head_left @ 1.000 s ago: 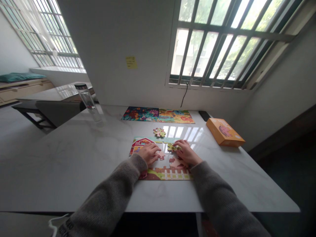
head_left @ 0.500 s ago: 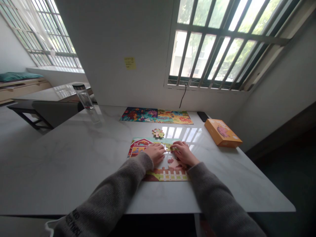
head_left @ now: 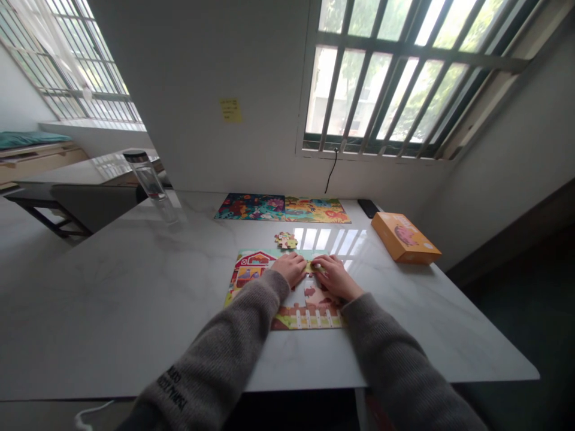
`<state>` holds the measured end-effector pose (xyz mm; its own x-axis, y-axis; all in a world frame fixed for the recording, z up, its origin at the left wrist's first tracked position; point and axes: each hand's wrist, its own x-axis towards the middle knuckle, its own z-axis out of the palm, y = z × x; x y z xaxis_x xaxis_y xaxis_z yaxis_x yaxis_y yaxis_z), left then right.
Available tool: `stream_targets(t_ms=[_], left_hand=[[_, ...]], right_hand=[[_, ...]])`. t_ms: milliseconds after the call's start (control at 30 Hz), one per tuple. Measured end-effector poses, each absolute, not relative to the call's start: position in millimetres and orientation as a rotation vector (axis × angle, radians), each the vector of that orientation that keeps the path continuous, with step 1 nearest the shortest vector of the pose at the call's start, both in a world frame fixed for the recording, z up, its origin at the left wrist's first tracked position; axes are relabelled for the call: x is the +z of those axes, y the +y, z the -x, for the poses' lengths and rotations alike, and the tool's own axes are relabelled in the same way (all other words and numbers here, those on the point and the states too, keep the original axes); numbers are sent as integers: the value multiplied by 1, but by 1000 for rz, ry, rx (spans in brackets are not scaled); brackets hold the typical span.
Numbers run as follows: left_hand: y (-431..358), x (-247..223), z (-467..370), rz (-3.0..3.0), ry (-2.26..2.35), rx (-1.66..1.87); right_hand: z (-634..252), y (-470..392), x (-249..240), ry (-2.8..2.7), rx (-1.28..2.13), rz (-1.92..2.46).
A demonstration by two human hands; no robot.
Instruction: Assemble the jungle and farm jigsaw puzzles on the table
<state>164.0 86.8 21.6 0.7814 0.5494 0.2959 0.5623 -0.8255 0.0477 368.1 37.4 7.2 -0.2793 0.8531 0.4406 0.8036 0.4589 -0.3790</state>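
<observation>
A partly assembled jigsaw puzzle (head_left: 257, 258) with a red barn and a white fence lies on the table in front of me. My left hand (head_left: 290, 269) rests on its upper middle, fingers stretched out beside a yellow-green puzzle piece (head_left: 309, 267). On the piece's other side, my right hand (head_left: 335, 277) pinches it between thumb and fingers. Pink sections with pigs show below my right hand, next to a pale gap. Behind the puzzle sits a small pile of loose puzzle pieces (head_left: 286, 240). My hands hide part of the picture.
Two colourful picture sheets (head_left: 251, 207) lie against the wall. An orange box (head_left: 404, 238) and a black phone (head_left: 368, 208) are at the back right. A clear bottle (head_left: 150, 181) stands at the back left. The white table (head_left: 112, 311) has its front edge near me.
My left hand has slid right, close to the piece and my right hand, uncovering more of the barn side. My right hand stays at the same piece. The view has shifted slightly.
</observation>
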Motion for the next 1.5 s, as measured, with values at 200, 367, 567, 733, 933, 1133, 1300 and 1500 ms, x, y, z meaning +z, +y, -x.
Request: stream_targets(t_ms=[200,367,567,733,933,1133,1300,1500], left_hand=[[86,21,-169,2899,-874,-387],[86,20,-170,2877,-853,-343],[85,20,-168,2896,-830,-404],[83,16,-166,2891,-807,-504],[81,16,-162,2920,-834,-481],[81,14,-161,2936,-852,-457],[81,12,-161,2935,-860,-460],[80,13,-161,2939,-879,-481]], right_hand=[[-370,40,8,-2109,121,1398],[-370,43,6,-2104,124,1416],[-371,45,2,-2103,104,1388],[-371,43,3,-2099,130,1391],[-372,41,6,-2043,178,1393],[-374,40,7,-2073,198,1400],[-375,41,7,-1996,213,1408],[-371,42,0,-2018,45,1448]])
